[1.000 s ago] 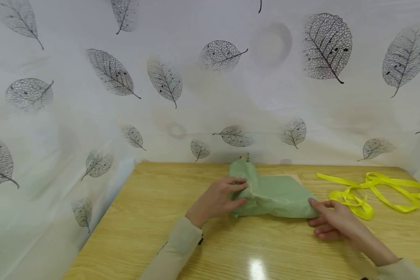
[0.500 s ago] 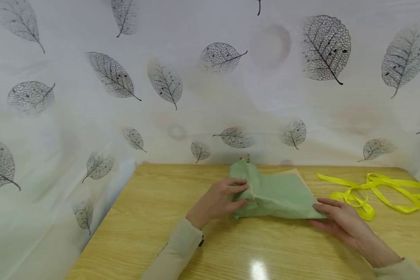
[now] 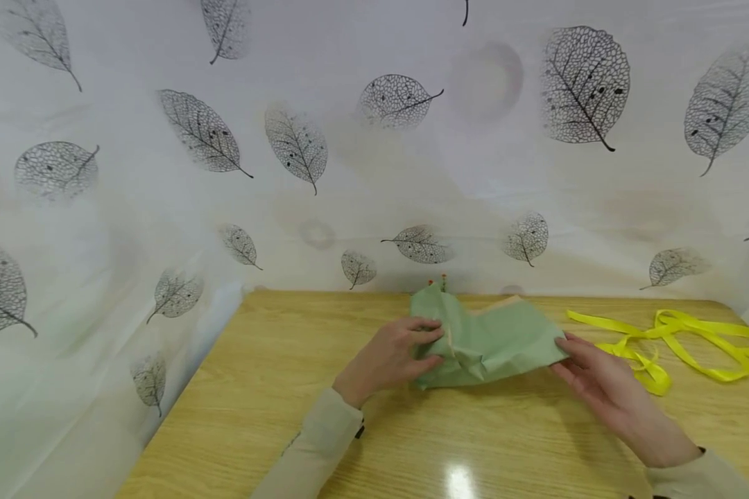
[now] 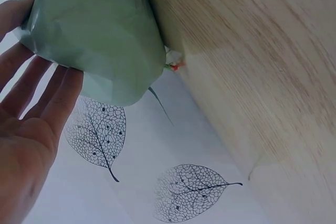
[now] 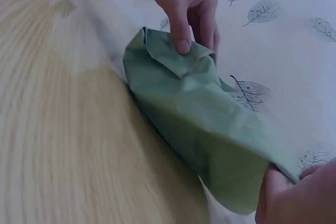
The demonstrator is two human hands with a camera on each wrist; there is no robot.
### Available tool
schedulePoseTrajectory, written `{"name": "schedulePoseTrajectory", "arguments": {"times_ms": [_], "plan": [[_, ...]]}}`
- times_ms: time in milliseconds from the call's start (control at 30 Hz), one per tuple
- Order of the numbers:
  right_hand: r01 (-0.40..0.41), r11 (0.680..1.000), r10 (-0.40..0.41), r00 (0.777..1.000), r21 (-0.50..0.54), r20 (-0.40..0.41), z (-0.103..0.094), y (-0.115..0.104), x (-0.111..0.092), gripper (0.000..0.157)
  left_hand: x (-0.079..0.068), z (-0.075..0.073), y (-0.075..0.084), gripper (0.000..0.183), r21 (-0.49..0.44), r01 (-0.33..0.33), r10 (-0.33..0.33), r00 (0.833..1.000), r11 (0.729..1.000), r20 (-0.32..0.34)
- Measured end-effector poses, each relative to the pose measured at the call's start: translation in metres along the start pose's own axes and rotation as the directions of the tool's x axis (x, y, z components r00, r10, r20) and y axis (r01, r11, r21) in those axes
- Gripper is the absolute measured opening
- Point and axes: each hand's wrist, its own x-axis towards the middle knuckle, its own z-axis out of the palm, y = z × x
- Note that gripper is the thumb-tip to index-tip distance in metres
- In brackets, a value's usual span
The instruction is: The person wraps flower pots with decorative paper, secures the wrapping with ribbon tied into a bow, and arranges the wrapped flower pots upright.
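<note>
A sheet of green wrapping paper (image 3: 505, 336) with a pale underside lies partly folded on the table. Small red-orange flower tips (image 3: 444, 278) stick out past its far left end; whatever else is inside is hidden. My left hand (image 3: 390, 357) holds the folded left part, thumb and fingers spread over it, and the left wrist view shows the fingers against the paper (image 4: 94, 35). At the other end my right hand (image 3: 618, 388) pinches the paper's right edge, which is raised off the table. In the right wrist view the paper (image 5: 210, 124) bends up between both hands.
A loose yellow ribbon (image 3: 677, 326) lies in loops on the right of the wooden table (image 3: 256, 416), just beyond my right hand. A white leaf-print curtain (image 3: 324, 229) hangs right behind the table's far edge.
My right hand has shifted its hold along the right edge of the paper and lifted that edge up and leftward, creasing the middle. The left hand stays in place.
</note>
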Motion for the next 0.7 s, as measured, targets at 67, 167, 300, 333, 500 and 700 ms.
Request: {"name": "schedulePoseTrajectory", "arguments": {"times_ms": [67,167,300,333,500,700], "plan": [[-0.001,0.996,-0.004,0.999,0.093,0.052,0.002,0.005,0.002,0.027,0.0,0.0,0.0,0.043,-0.003,0.003,-0.003,1.0,1.0,0.001],[0.002,0.993,-0.01,0.998,0.119,0.065,0.005,0.015,0.005,0.022,0.0,0.001,0.0,0.042,-0.001,0.005,-0.005,1.0,1.0,0.008],[0.015,0.995,-0.008,0.997,-0.098,0.071,0.016,0.029,0.008,0.049,-0.001,0.001,0.0,0.043,0.005,0.006,-0.006,1.0,1.0,0.01],[0.014,0.987,-0.002,0.997,-0.162,0.072,0.021,0.032,0.008,0.059,0.0,0.0,0.0,0.043,0.003,0.006,-0.006,1.0,1.0,0.009],[0.001,0.924,0.007,1.0,-0.382,0.021,0.049,0.049,0.014,0.074,0.0,0.0,0.0,0.043,0.013,-0.001,0.001,1.0,1.0,0.001],[0.016,0.901,-0.054,0.996,-0.434,-0.075,0.068,0.07,0.025,0.056,-0.001,0.0,-0.001,0.041,0.016,-0.006,0.006,1.0,1.0,-0.013]]}}
